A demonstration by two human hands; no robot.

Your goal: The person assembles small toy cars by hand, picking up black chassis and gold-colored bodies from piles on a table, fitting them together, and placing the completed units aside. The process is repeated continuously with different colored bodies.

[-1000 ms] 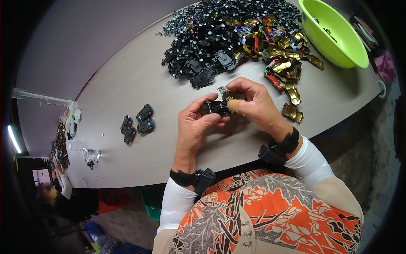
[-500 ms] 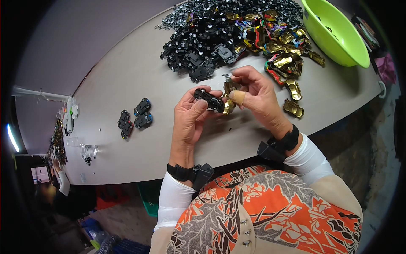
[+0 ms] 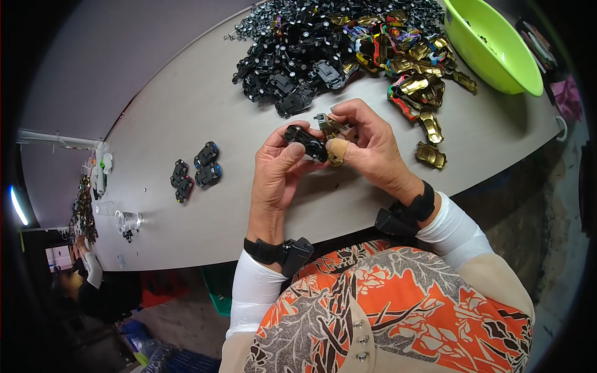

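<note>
My left hand (image 3: pixel 278 163) grips a black toy car chassis (image 3: pixel 305 142) between thumb and fingers. Close against it, my right hand (image 3: pixel 370 144) pinches a gold toy car body shell (image 3: pixel 334 126), with a tan bandage on the thumb. The two parts meet or nearly touch; fingers hide much of the shell. Beyond my hands lies a heap of black chassis (image 3: pixel 292 68). Gold and coloured shells (image 3: pixel 420 87) are piled to its right, with a loose gold shell (image 3: pixel 430 155) nearest my right wrist.
Several toy cars lie underside up on the table (image 3: pixel 168 236) at left, including a blue-trimmed car (image 3: pixel 208 174). Small grey metal parts (image 3: pixel 258 25) spread behind the heap. A lime green basin (image 3: pixel 497 50) stands far right. Clear cups (image 3: pixel 129 221) and another person's arm (image 3: pixel 93 267) are at far left.
My right hand has shifted slightly left, and the gold shell has tilted closer to the chassis. My left hand keeps its hold on the chassis almost in place.
</note>
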